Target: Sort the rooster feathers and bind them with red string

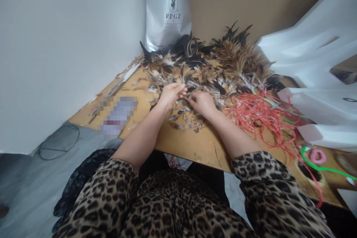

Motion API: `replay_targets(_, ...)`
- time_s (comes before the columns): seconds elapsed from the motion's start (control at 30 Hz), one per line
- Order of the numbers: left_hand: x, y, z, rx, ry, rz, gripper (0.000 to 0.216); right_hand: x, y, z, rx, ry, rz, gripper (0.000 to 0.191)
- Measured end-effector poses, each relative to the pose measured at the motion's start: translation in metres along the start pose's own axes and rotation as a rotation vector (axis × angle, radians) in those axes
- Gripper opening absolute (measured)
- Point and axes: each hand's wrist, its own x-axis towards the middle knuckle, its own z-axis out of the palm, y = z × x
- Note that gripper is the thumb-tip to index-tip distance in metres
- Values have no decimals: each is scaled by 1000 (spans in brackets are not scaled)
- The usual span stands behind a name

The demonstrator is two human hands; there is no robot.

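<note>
Over the middle of the wooden table, both hands are close together above loose feathers. My left hand is closed in a pinch, thumb against the fingers, on a feather whose shape is partly hidden. Just to its right, my right hand has its fingers drawn together at a thin feather between the hands. Small spotted feathers lie scattered on the wood below. Behind the hands spreads a pile of brown, white and black feathers.
At right lies a tangle of red plastic strips, near a green strip and a pink ring. A bushy brown feather bundle sits at the back. A silver bag stands behind; white plastic bags crowd the right side.
</note>
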Motion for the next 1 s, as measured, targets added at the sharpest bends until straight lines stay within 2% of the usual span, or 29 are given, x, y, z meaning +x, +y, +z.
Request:
replay_targets(0.17, 0, 0, 0, -53, 18, -5, 19, 10, 14, -6, 849, 84, 337, 24)
replay_targets(0.27, 1, -2, -1, -44, 16, -36, 17, 14, 19, -11, 1138, 95, 446, 32)
replay_targets(0.4, 1, -6, -1, -3, -29, -90, 17, 13, 16, -12, 1143, 120, 478, 34)
replay_targets(0.63, -1, -11, -1, 22, -154, -116, 14, 10, 6, -8, 977, 192, 318, 24)
replay_targets(0.87, -1, -14, 1, 14, -152, -109, 14, 10, 5, -6, 816, 224, 268, 20)
replay_targets(1.0, -2, -13, 3, 33, -144, -90, 13, 10, 6, -6, 840, 198, 274, 21)
